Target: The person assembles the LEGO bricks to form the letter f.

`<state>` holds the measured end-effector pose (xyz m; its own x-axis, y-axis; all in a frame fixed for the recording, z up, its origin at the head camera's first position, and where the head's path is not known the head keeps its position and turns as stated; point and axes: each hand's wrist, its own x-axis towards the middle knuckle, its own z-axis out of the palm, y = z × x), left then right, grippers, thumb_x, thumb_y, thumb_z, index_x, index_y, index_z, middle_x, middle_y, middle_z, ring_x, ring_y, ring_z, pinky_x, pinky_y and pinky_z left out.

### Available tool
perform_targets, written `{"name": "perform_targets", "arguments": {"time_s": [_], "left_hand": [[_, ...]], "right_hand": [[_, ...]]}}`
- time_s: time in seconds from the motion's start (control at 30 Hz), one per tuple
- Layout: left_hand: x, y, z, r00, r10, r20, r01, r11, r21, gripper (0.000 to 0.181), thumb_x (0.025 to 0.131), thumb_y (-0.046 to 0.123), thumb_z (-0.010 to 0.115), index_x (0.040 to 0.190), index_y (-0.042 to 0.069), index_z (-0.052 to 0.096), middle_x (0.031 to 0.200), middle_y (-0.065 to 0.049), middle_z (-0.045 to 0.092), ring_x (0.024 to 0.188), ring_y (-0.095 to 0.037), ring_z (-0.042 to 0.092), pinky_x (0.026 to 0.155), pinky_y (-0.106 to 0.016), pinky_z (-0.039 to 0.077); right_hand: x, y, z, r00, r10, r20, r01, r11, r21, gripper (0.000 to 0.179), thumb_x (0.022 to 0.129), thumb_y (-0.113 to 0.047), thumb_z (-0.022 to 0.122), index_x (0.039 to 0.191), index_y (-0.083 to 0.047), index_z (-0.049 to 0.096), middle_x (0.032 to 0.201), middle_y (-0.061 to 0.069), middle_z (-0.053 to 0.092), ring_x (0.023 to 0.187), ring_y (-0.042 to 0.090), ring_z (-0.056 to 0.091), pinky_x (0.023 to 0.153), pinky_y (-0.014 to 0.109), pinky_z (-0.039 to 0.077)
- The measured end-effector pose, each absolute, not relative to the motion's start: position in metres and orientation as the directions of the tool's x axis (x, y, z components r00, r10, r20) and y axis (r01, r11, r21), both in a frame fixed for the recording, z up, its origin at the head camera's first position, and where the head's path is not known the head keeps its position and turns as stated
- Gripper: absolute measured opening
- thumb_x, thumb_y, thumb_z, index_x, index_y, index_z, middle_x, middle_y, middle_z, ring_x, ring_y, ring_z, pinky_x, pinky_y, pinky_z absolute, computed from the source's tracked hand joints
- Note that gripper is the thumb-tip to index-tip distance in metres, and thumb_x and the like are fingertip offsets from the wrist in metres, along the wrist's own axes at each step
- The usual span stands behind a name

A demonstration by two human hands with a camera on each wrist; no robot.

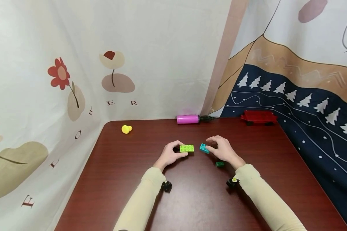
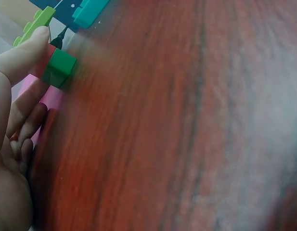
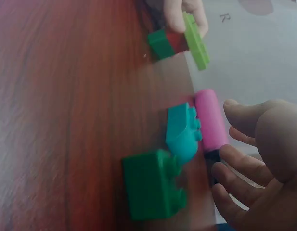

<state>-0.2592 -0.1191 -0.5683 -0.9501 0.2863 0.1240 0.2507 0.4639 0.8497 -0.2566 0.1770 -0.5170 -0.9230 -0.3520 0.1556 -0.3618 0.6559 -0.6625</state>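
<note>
My left hand (image 1: 170,154) grips a small stack of toy bricks between thumb and fingers. Its top is a lime green brick (image 1: 186,148); beneath it come a red brick (image 3: 176,41) and a green brick (image 2: 60,67), hidden from above in the head view. Over on the right, my right hand (image 1: 224,150) is beside a teal brick (image 1: 203,148) with rounded end, fingers loosely bent. The right wrist view shows a gap between those fingers and the teal brick (image 3: 177,124). A loose dark green brick (image 1: 219,164) lies near the right wrist.
Along the table's back edge lie a yellow toy (image 1: 126,129), a pink cylinder with a black end (image 1: 188,119) and a red toy wagon (image 1: 259,117). Printed cloth (image 1: 162,57) hangs behind and at both sides of the brown table (image 1: 191,205).
</note>
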Motion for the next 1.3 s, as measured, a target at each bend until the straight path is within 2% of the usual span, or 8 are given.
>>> {"name": "perform_targets", "arguments": {"time_s": [0.2, 0.3, 0.5, 0.73, 1.0, 1.1, 1.3], "left_hand": [[-0.260, -0.118, -0.566, -0.948, 0.290, 0.133, 0.259, 0.455, 0.852, 0.032, 0.085, 0.030, 0.091, 0.112, 0.025, 0.075, 0.104, 0.006, 0.072, 0.102, -0.017, 0.062, 0.091, -0.038, 0.051], [-0.261, -0.118, -0.566, -0.948, 0.292, 0.128, 0.254, 0.452, 0.855, 0.031, 0.085, 0.029, 0.091, 0.112, 0.025, 0.075, 0.105, 0.005, 0.072, 0.103, -0.018, 0.062, 0.092, -0.039, 0.051], [-0.262, -0.120, -0.566, -0.951, 0.283, 0.125, 0.248, 0.458, 0.853, 0.031, 0.085, 0.031, 0.090, 0.112, 0.027, 0.075, 0.106, 0.006, 0.071, 0.103, -0.017, 0.062, 0.091, -0.040, 0.051], [-0.261, -0.120, -0.567, -0.950, 0.285, 0.124, 0.249, 0.461, 0.852, 0.031, 0.084, 0.032, 0.091, 0.110, 0.028, 0.075, 0.104, 0.007, 0.071, 0.102, -0.017, 0.062, 0.091, -0.040, 0.050], [-0.258, -0.119, -0.567, -0.951, 0.283, 0.122, 0.246, 0.455, 0.856, 0.031, 0.084, 0.032, 0.091, 0.110, 0.027, 0.075, 0.104, 0.007, 0.071, 0.101, -0.017, 0.062, 0.091, -0.041, 0.051], [-0.258, -0.120, -0.567, -0.952, 0.283, 0.118, 0.241, 0.454, 0.858, 0.031, 0.084, 0.030, 0.091, 0.110, 0.027, 0.075, 0.104, 0.007, 0.070, 0.101, -0.017, 0.061, 0.091, -0.041, 0.051], [-0.257, -0.119, -0.567, -0.954, 0.278, 0.115, 0.237, 0.458, 0.857, 0.031, 0.084, 0.031, 0.091, 0.110, 0.027, 0.075, 0.103, 0.007, 0.071, 0.101, -0.017, 0.061, 0.090, -0.040, 0.050]], "right_hand": [[-0.249, 0.189, -0.520, -0.908, -0.388, 0.159, -0.388, 0.636, -0.667, 0.035, 0.096, -0.021, 0.079, 0.126, -0.003, 0.073, 0.116, 0.010, 0.070, 0.101, 0.025, 0.069, 0.088, 0.046, 0.058], [-0.243, 0.198, -0.521, -0.889, -0.437, 0.139, -0.410, 0.621, -0.668, 0.036, 0.094, -0.026, 0.082, 0.125, -0.007, 0.074, 0.115, 0.006, 0.071, 0.099, 0.022, 0.067, 0.086, 0.042, 0.058], [-0.241, 0.222, -0.527, -0.821, -0.568, 0.052, -0.448, 0.587, -0.674, 0.046, 0.087, -0.032, 0.089, 0.126, -0.014, 0.073, 0.113, 0.001, 0.072, 0.097, 0.018, 0.065, 0.085, 0.036, 0.056], [-0.245, 0.241, -0.534, -0.726, -0.686, -0.043, -0.439, 0.511, -0.739, 0.052, 0.083, -0.021, 0.091, 0.131, -0.014, 0.072, 0.105, -0.003, 0.070, 0.089, 0.016, 0.060, 0.079, 0.031, 0.053], [-0.251, 0.242, -0.541, -0.644, -0.765, 0.020, -0.534, 0.431, -0.727, 0.041, 0.086, -0.015, 0.088, 0.126, -0.014, 0.077, 0.091, -0.005, 0.067, 0.077, 0.013, 0.054, 0.069, 0.026, 0.048], [-0.251, 0.240, -0.540, -0.638, -0.769, 0.022, -0.543, 0.430, -0.721, 0.037, 0.089, -0.017, 0.086, 0.125, -0.015, 0.078, 0.091, -0.006, 0.067, 0.075, 0.012, 0.053, 0.068, 0.026, 0.046], [-0.251, 0.239, -0.534, -0.687, -0.727, 0.009, -0.507, 0.470, -0.722, 0.033, 0.094, -0.023, 0.082, 0.126, -0.019, 0.078, 0.092, -0.009, 0.065, 0.074, 0.010, 0.054, 0.067, 0.026, 0.047]]}}
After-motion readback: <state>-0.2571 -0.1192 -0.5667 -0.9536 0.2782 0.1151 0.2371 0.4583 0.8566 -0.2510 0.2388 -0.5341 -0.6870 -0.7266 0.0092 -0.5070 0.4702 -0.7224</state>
